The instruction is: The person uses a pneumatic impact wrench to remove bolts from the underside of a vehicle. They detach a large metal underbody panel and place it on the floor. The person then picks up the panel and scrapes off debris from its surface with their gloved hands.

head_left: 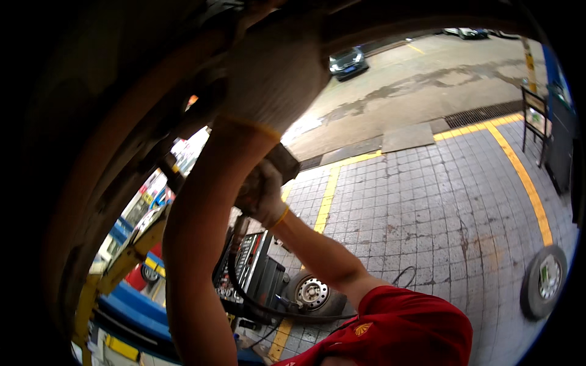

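Right hand [268, 194]: gloved and curled around the pneumatic tool [246, 194], fingers wrapped closed on it; the working end is too shadowed to tell whether it touches a fastener.
Left hand [278, 76]: gloved, raised up against the dark vehicle underside [131, 131]; only its back shows, so I cannot tell how far the fingers are open or whether they have hold of anything.
Pneumatic tool: in the right hand, beneath the left wrist, probably an impact wrench by its fitting and hose.
Black hose [268, 311]: drops from the tool's lower end, curves past the tool chest and runs toward the red sleeve [400, 317].
Handling the tool: best kept square to whatever it meets, with a firm wrist against kick; the left fingers should stay clear of anything that spins.
Minding the hose: a slack loop seems wise, so that it neither tugs the tool aside nor snags on the chest or wheel.
Tool chest [268, 282]: dark, standing on the tiled floor [397, 207], with an open tray [247, 257] on top.
Open tray: holds rows of bright metal pieces, likely sockets or wrenches, too small to tell apart.
Wheels: a steel-rimmed wheel [313, 293] just beside the chest; another tyred wheel [543, 282] well apart at far right.
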Tool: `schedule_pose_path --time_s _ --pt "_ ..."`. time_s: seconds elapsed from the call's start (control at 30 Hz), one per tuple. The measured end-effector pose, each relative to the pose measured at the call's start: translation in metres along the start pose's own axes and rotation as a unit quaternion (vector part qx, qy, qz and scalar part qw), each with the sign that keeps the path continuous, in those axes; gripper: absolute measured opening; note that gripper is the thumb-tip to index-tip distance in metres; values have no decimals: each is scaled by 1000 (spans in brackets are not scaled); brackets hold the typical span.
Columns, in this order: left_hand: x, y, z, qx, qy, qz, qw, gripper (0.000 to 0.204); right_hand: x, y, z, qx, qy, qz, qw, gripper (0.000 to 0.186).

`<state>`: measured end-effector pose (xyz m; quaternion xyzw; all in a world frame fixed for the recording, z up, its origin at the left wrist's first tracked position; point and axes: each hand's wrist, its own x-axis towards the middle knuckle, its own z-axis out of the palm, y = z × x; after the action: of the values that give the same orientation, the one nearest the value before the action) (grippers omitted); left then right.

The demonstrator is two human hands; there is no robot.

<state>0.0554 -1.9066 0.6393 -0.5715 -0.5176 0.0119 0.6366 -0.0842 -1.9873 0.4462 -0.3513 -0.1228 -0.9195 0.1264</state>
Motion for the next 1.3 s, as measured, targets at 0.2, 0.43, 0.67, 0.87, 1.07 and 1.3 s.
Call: schedule_pose_path --time_s 0.2,0.43,0.67,0.87,1.07,1.3 --pt "-3 -5 -12 96 -82 -5 992 41 0 27 1 7 -44 -13 999 19" --pt "-11 9 -16 133 15 44 990 45 -10 41 28 -180 85 -136 970 27" --pt "-3 -3 -12 15 -31 -17 999 44 -9 22 4 31 -105 -3 994 23" --pt "0 9 -13 132 -66 -19 989 46 -16 33 23 -89 47 -81 992 22" --pt "-18 20 0 41 -98 -46 993 55 -16 8 -13 -97 20 -62 993 33" --pt "-48 49 20 61 -49 -35 996 20 -15 -8 -37 75 -92 78 990 48"
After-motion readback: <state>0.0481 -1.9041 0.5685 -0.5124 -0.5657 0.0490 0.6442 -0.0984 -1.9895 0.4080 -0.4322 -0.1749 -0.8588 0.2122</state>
